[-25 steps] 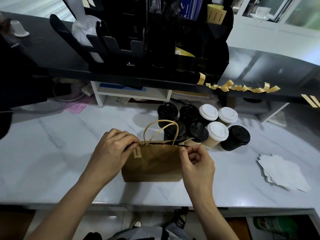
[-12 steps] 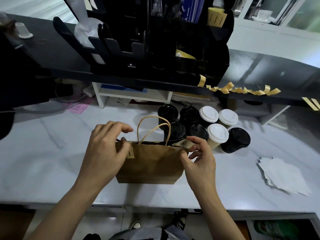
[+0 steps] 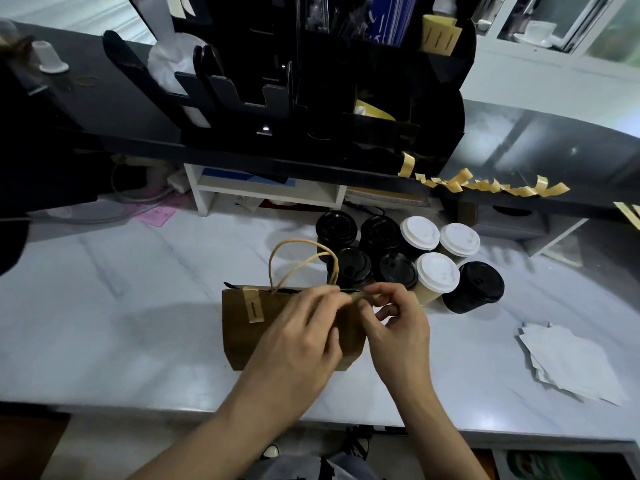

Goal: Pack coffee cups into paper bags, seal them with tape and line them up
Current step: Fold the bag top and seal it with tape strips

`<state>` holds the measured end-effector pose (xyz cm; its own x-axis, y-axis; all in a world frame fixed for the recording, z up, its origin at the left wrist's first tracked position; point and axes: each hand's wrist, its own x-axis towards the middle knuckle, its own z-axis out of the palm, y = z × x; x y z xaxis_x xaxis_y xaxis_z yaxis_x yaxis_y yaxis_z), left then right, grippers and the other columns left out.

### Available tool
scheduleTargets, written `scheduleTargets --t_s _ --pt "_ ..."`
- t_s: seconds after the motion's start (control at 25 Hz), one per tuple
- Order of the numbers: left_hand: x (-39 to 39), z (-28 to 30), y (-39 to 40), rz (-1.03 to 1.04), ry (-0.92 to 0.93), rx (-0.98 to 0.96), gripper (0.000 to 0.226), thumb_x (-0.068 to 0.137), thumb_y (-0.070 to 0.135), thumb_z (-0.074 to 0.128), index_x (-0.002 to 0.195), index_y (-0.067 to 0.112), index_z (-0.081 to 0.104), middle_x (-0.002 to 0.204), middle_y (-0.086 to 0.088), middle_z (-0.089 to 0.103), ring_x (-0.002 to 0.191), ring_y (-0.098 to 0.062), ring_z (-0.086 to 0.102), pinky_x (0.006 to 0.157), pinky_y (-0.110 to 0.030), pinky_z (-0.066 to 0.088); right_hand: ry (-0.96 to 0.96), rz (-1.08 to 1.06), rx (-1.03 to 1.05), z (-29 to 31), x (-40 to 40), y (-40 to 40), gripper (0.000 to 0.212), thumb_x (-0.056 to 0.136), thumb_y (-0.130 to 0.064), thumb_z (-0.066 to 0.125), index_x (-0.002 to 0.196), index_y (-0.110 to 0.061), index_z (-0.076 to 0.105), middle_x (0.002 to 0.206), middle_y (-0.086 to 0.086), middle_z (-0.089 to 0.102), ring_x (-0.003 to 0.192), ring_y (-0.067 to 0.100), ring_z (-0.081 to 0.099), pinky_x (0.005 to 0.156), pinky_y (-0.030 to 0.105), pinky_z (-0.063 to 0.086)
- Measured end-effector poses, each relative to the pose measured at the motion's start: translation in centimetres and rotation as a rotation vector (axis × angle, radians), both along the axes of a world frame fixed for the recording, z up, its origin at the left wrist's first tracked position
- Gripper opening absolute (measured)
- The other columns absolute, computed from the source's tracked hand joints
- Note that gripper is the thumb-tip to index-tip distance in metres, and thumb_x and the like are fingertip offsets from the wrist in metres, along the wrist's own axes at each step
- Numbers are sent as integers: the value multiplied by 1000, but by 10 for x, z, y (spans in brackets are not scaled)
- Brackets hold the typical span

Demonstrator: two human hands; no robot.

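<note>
One brown paper bag [image 3: 249,344] stands upright on the marble counter [image 3: 104,323], near its front edge. Two paper handles [image 3: 301,261] rise from the bag's top. One strip of tan tape [image 3: 253,304] is folded over the top edge near the bag's left end. The mouth is nearly closed; its contents cannot be seen.

Eight lidded coffee cups [image 3: 408,258] stand grouped just behind and to the right of the bag: five with black lids and three with white lids. The nearest black-lidded cups are just beside the bag's rear edge.

A row of cut tape strips [image 3: 485,184] hangs from the edge of the dark upper shelf [image 3: 540,157] above the cups. One stack of white paper sheets [image 3: 571,362] lies on the counter, well apart to the right.

The left hand [image 3: 304,334] lies over the bag's front face, its curled fingertips at the right part of the top edge. The right hand [image 3: 398,320] is at the bag's top right corner, thumb and forefinger pinching a second piece of tape [image 3: 363,296] against the edge. The two hands' fingertips meet at this point.
</note>
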<state>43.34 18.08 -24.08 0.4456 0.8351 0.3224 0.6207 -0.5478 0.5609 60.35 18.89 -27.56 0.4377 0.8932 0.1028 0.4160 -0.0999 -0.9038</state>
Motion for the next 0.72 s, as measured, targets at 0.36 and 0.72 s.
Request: scheduleTargets --t_s 0.36,0.72 --pt "9 -17 33 184 194 54 63 89 14 71 145 33 50 141 -12 45 121 -27 56 90 -36 59 -12 96 22 1 14 12 26 86 -9 78 89 -34 71 91 -4 60 73 15 60 64 14 44" --pt "20 -14 58 210 167 23 33 87 20 75 118 28 68 103 4 70 99 -24 62 87 -39 50 10 237 -21 18 31 47 11 89 -17 77 85 -26 73 83 0 66 68 10 58 63 22 46"
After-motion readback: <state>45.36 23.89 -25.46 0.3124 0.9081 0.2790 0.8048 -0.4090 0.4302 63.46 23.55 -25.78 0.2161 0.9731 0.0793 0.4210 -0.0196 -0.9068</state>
